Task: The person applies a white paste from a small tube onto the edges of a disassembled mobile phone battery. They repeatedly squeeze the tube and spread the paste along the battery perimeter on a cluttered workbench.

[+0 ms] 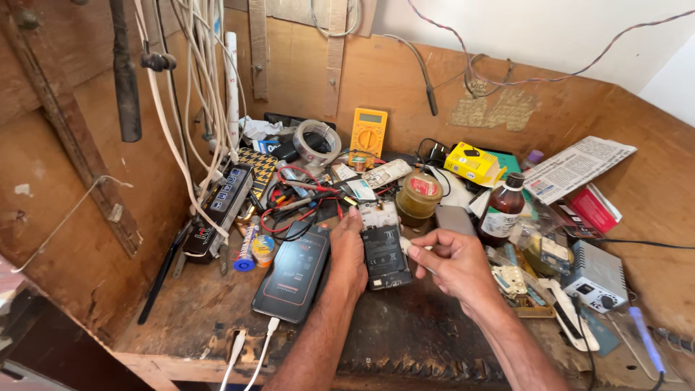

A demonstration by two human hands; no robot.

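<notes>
Two white charger cables cross the desk edge closest to cam, one plugged into a black phone lying screen-up just left of the opened phone. That opened phone, back cover off w/ battery and board showing, lies flat at mid-desk and serves as ref point. Left hand rests on its left edge, fingers curled down, pinning it. Right hand, just right of it, is pinched shut on a small white tool whose tip touches the phone's right side. Behind the opened phone: round jar w/ gold lid, red and black probe leads, yellow multimeter against the back wall. Behind-right: brown glass bottle, yellow box. Far right: folded newspaper, grey box unit. Left of the opened phone: blue-capped tube, black power strip.
</notes>
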